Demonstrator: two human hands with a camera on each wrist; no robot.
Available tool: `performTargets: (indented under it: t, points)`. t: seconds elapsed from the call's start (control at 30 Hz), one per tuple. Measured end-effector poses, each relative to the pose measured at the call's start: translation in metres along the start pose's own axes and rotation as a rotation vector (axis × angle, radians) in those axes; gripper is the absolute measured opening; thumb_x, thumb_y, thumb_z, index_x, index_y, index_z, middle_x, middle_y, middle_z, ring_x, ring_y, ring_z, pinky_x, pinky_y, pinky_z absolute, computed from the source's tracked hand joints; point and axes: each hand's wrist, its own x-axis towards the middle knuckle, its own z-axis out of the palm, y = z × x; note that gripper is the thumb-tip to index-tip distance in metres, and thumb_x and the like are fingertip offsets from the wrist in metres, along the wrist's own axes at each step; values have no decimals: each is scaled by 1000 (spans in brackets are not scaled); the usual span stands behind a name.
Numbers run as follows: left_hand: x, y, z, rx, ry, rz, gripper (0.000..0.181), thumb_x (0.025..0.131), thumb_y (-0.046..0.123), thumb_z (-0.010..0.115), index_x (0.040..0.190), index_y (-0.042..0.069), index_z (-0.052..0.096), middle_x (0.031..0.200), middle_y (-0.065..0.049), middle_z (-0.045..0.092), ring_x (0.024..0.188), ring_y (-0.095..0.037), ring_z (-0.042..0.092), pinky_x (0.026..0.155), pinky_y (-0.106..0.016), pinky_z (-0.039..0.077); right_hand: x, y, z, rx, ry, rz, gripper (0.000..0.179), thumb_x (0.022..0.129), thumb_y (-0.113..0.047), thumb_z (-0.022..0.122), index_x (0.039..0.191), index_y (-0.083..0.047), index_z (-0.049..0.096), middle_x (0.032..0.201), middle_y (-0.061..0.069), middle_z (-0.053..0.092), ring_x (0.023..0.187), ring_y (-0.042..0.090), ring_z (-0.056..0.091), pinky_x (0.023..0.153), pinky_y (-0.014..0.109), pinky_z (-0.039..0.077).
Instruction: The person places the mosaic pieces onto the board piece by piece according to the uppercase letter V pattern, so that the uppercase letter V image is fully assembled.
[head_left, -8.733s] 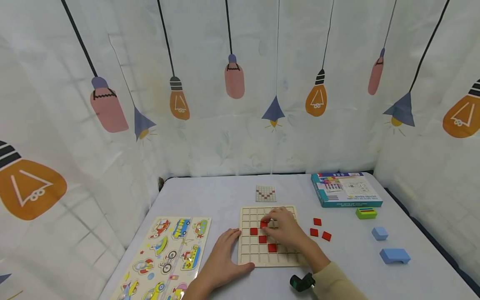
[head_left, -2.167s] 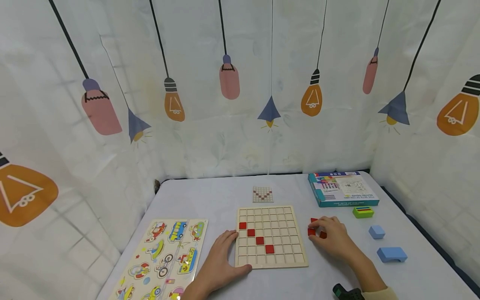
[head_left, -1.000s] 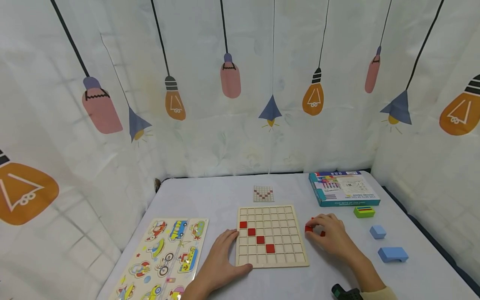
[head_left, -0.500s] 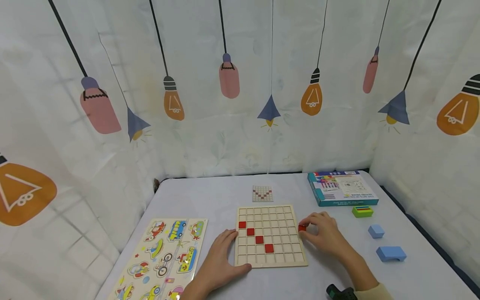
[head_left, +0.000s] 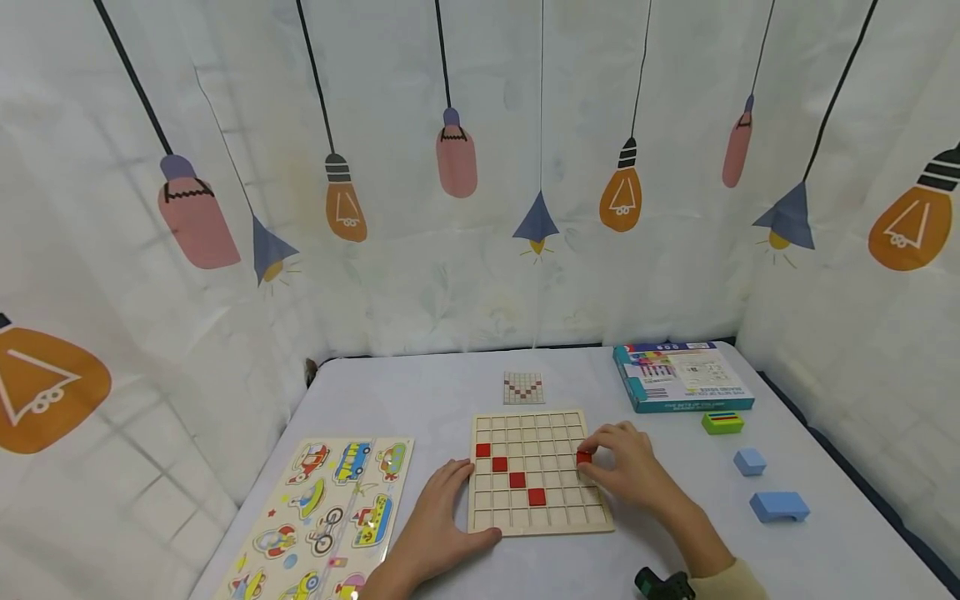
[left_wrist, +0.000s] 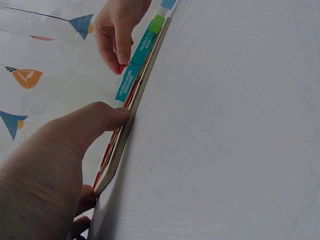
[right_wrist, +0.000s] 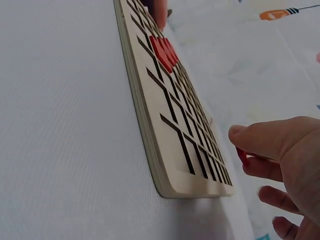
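Note:
A wooden grid board (head_left: 555, 525) lies mid-table, with several red square tiles (head_left: 517, 480) set in its cells in a diagonal line. My left hand (head_left: 450, 521) rests at the board's near left corner, fingers along the left edge and thumb at the front edge. Over the board's right edge, my right hand (head_left: 630, 467) pinches one red tile (right_wrist: 242, 156) between thumb and fingers, raised above the surface. Whether that hand hides more tiles, I cannot tell. Behind the board lies a small card (head_left: 523, 388) printed with a V of red squares on a grid.
A board of colourful vehicle pictures (head_left: 322, 508) lies to the left. On the right are a flat teal-edged box (head_left: 686, 379), a green block (head_left: 723, 422), a small blue block (head_left: 750, 462) and a larger blue block with an arched underside (head_left: 780, 506).
My right hand has picked up a red tile from the table on the right and carried it left to the board's right edge. The left hand has stayed at the corner.

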Motion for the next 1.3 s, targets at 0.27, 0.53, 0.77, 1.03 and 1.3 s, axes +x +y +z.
performTargets:
  t: [0.27, 0.53, 0.77, 1.03, 1.3]
  points:
    - [1, -1, 1, 2, 2, 0, 113, 75, 76, 89, 163, 15, 53, 173, -2, 48, 165, -33, 39, 132, -66, 40, 5, -10, 10, 10, -19, -8, 19, 93, -28, 92, 109, -31, 83, 112, -17, 73, 119, 14, 53, 98, 45, 41]
    - [0, -3, 1, -2, 12, 6, 114, 75, 76, 90, 163, 15, 53, 173, -2, 47, 165, -33, 38, 132, -65, 39, 7, -20, 19, -5, -38, -26, 19, 92, -28, 93, 109, -29, 85, 111, -19, 73, 117, 12, 53, 97, 43, 45]
    - [0, -3, 2, 3, 10, 6, 113, 75, 75, 89, 163, 16, 53, 173, -2, 47, 165, -33, 38, 132, -65, 40, 6, -24, 27, 0, -67, -30, 20, 90, -32, 94, 108, -30, 86, 113, -19, 73, 115, 11, 51, 95, 43, 45]
    - [-1, 0, 0, 1, 7, 4, 112, 75, 74, 90, 163, 16, 53, 173, -2, 48, 165, -33, 39, 131, -65, 41, 5, -24, 35, -27, -95, -55, 20, 90, -35, 94, 109, -31, 86, 110, -22, 71, 113, 8, 50, 95, 42, 43]
    - [-1, 0, 0, 6, 5, 2, 112, 75, 75, 89, 163, 16, 53, 173, -1, 48, 165, -33, 38, 132, -66, 39, 4, -23, 38, -14, -94, -67, 19, 91, -34, 93, 109, -32, 86, 112, -20, 73, 111, 9, 51, 92, 39, 42]
